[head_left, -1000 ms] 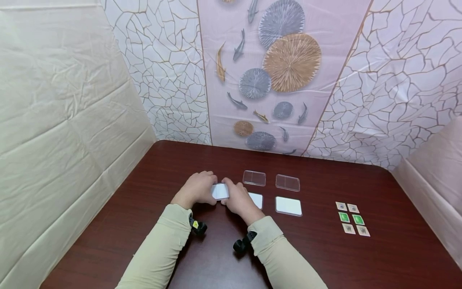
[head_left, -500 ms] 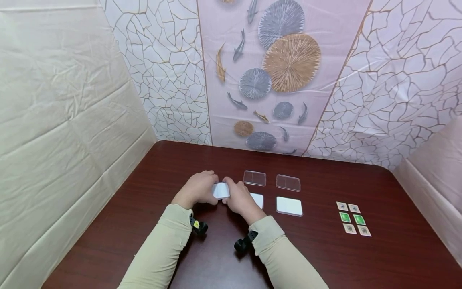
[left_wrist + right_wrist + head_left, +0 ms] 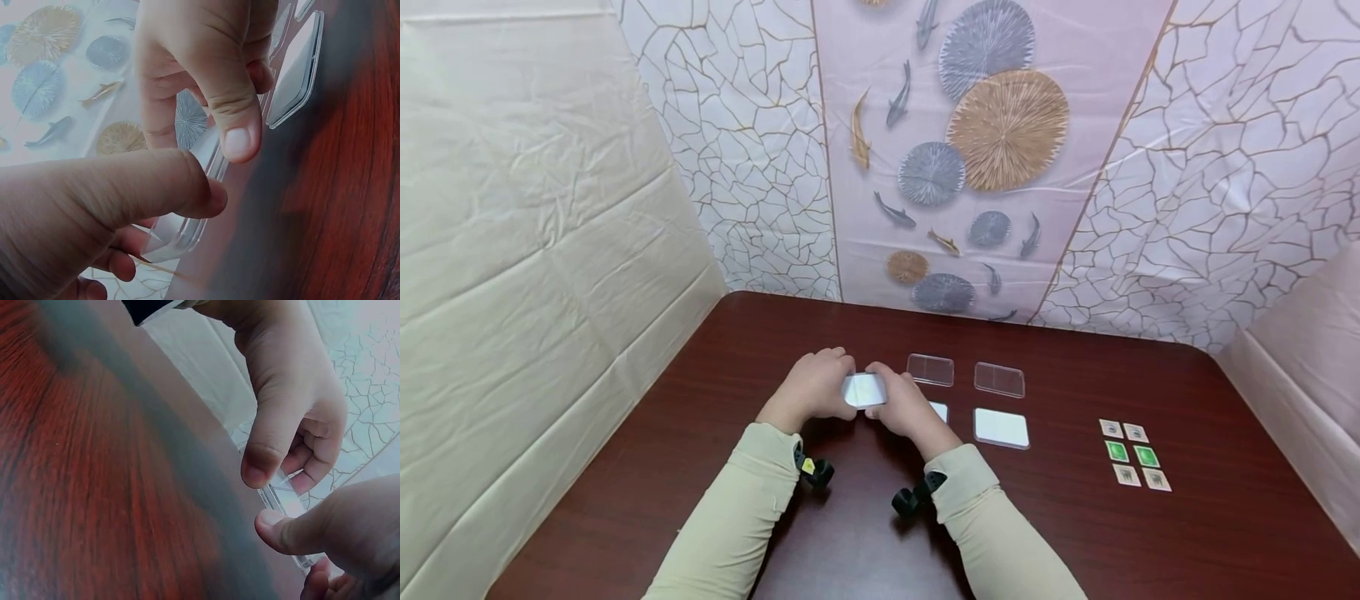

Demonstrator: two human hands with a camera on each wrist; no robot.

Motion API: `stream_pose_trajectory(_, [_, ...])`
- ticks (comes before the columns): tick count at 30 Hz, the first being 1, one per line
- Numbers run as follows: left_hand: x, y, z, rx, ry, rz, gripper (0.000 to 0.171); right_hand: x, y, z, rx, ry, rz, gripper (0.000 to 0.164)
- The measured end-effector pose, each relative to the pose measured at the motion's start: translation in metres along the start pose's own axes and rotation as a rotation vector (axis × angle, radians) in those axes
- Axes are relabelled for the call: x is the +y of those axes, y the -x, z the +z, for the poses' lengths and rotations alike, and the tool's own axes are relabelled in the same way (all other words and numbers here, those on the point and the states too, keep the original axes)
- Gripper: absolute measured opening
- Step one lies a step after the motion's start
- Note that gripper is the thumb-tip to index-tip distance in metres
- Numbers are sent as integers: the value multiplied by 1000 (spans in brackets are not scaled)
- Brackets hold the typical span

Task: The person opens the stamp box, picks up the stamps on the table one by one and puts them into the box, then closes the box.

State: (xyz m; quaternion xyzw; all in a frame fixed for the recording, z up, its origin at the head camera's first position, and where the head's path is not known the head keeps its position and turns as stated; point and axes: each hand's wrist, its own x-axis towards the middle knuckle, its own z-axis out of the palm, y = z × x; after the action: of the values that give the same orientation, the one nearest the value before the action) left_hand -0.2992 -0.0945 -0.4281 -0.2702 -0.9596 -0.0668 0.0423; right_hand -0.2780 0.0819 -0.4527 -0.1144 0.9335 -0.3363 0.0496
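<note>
Both hands hold a small clear plastic case (image 3: 865,390) with a white face, just over the table left of centre. My left hand (image 3: 817,385) grips its left end, thumb along the near edge, as the left wrist view shows. The right hand (image 3: 904,403) pinches the other end between thumb and fingers. In the right wrist view, both thumbs press the near edge of the case (image 3: 289,501), and its far side is partly hidden by the hands. Beside the right hand lies a similar white-filled case (image 3: 940,411), partly covered by that hand.
Another white-filled case (image 3: 1001,427) lies further right. Behind these are two clear, flat lids (image 3: 931,370), side by side. At the right, several small square tiles stand in two columns, among them a green tile (image 3: 1117,451). Fabric-covered walls enclose the brown table (image 3: 1045,525).
The held case has shifted slightly right and up in the head view, and more of its white face shows between the hands. My right hand has moved a little to the right.
</note>
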Motion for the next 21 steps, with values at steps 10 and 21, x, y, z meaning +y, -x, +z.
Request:
stream_pose_trajectory(10, [0,-2,2,29,-9,4,43,-1,2,-5,9,-5,-14,62])
stream_pose_trajectory(21, [-1,-1,5,33,28,33,41,-2,3,-5,-12,7,-3,61])
